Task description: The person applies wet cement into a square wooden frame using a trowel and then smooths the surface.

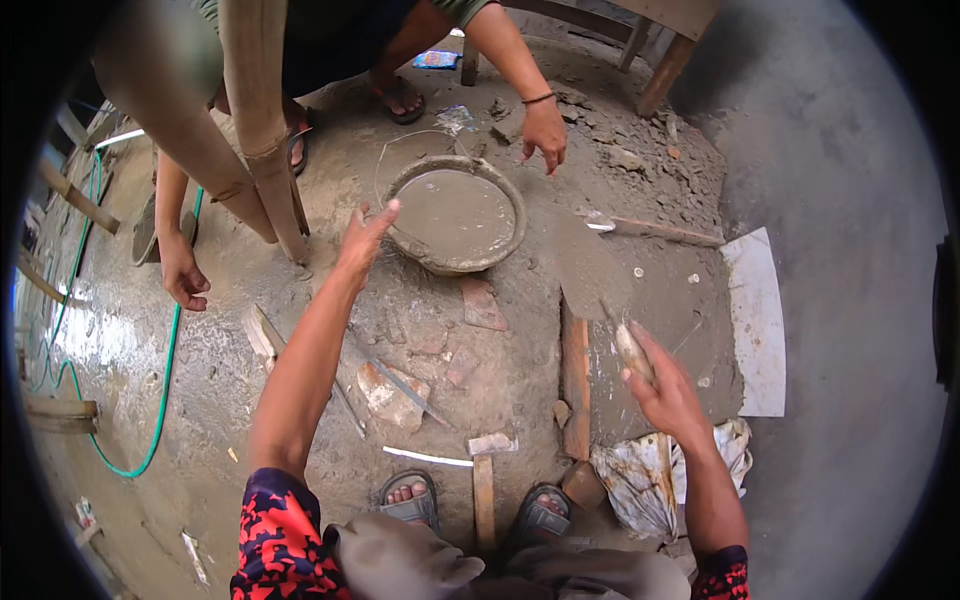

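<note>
My right hand (668, 392) is closed round the wooden handle of a trowel (588, 265). The trowel's blade, coated in grey mortar, points away over the far end of a wet mortar patch (660, 330) framed by wooden boards. My left hand (366, 235) reaches forward, fingers spread, beside the left rim of a bucket (516, 215). Whether its fingertips touch the rim I cannot tell. Grey, soupy mortar (452, 215) fills the bucket nearly to the top, and its thin wire handle lies over to the far left side.
A co-worker's hand (545, 135) hangs beyond the bucket; the other hand (183, 275) is at left. Bamboo poles (262, 130) stand near them. A white sheet (757, 320) borders the mortar patch. A crumpled sack (640, 480), broken tiles (395, 395) and a green hose (165, 400) lie around.
</note>
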### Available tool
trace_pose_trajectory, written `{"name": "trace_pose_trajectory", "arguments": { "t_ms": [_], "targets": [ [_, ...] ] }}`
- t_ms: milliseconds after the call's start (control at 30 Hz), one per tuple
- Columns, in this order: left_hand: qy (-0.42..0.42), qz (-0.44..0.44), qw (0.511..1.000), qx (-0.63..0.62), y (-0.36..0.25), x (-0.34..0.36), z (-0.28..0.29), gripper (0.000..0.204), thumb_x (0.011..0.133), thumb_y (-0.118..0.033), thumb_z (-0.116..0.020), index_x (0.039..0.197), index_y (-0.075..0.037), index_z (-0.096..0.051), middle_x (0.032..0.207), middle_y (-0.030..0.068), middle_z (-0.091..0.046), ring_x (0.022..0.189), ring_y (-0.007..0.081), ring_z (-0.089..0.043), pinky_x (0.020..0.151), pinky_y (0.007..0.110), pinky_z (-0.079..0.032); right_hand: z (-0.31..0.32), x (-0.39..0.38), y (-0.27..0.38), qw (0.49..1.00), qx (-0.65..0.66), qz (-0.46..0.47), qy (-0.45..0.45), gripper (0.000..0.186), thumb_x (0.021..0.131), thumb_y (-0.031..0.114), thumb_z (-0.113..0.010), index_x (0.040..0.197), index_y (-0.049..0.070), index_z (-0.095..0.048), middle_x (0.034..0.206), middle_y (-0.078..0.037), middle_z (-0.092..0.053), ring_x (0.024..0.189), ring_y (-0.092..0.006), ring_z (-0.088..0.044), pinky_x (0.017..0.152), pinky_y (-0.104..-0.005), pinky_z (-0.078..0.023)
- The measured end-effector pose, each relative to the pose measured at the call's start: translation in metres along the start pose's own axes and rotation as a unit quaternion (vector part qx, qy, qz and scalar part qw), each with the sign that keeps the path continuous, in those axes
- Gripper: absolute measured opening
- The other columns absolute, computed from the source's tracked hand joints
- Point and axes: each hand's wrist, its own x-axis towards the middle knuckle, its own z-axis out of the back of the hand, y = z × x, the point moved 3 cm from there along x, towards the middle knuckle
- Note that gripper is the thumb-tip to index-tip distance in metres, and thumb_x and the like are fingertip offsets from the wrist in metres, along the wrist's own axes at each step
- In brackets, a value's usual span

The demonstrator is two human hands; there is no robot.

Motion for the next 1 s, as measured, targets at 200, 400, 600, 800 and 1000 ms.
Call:
{"name": "trace_pose_trajectory", "arguments": {
  "t_ms": [200,400,600,800,1000],
  "targets": [
    [0.011,-0.019,0.998,-0.062,0.029,0.032,0.005,0.092,0.080,-0.034,-0.074,0.142,0.010,-0.022,0.133,0.0240,-0.048,0.118,0.0303,-0.051,0.093,0.043,-0.045,-0.001,0.134,0.113,0.912,-0.384,0.142,-0.026,0.039,0.089,0.013,-0.055,0.126,0.004,-0.051,0.107,-0.025,-0.062,0.088,-0.0409,-0.065,0.072,-0.0483,-0.053],
    [0.027,-0.047,0.994,-0.096,0.017,0.028,-0.026,0.061,0.073,-0.028,-0.077,0.121,0.005,-0.056,0.116,0.0202,-0.063,0.110,0.0282,-0.059,0.095,0.038,-0.044,-0.031,0.233,0.126,0.782,-0.600,0.170,-0.009,0.024,0.094,0.015,-0.043,0.103,0.002,-0.062,0.084,-0.019,-0.065,0.076,-0.0333,-0.067,0.063,-0.0431,-0.054],
    [-0.017,-0.133,0.989,-0.058,0.042,0.030,0.000,0.057,0.076,-0.019,-0.073,0.125,0.004,-0.055,0.111,0.0161,-0.067,0.101,0.0220,-0.063,0.093,0.032,-0.045,-0.096,0.268,0.096,0.823,-0.532,0.168,0.103,0.022,0.083,0.008,-0.050,0.099,-0.003,-0.061,0.091,-0.027,-0.064,0.083,-0.0440,-0.064,0.073,-0.0482,-0.053],
    [-0.036,-0.124,0.990,-0.051,0.046,0.020,0.009,0.056,0.078,-0.023,-0.071,0.126,0.002,-0.054,0.111,0.0188,-0.066,0.101,0.0246,-0.064,0.092,0.033,-0.046,-0.091,0.238,0.126,0.942,-0.267,0.042,0.198,0.035,0.073,0.009,-0.053,0.103,-0.007,-0.061,0.100,-0.028,-0.065,0.093,-0.0465,-0.062,0.082,-0.0476,-0.049],
    [-0.051,-0.107,0.992,0.039,0.063,0.041,0.008,0.060,0.079,-0.034,-0.070,0.128,-0.002,-0.054,0.119,0.0207,-0.062,0.110,0.0306,-0.060,0.095,0.037,-0.045,-0.104,0.248,0.128,0.957,-0.170,-0.038,0.231,0.048,0.081,0.019,-0.058,0.122,-0.004,-0.055,0.088,-0.016,-0.065,0.066,-0.0222,-0.063,0.064,-0.0368,-0.050]
  ]
}}
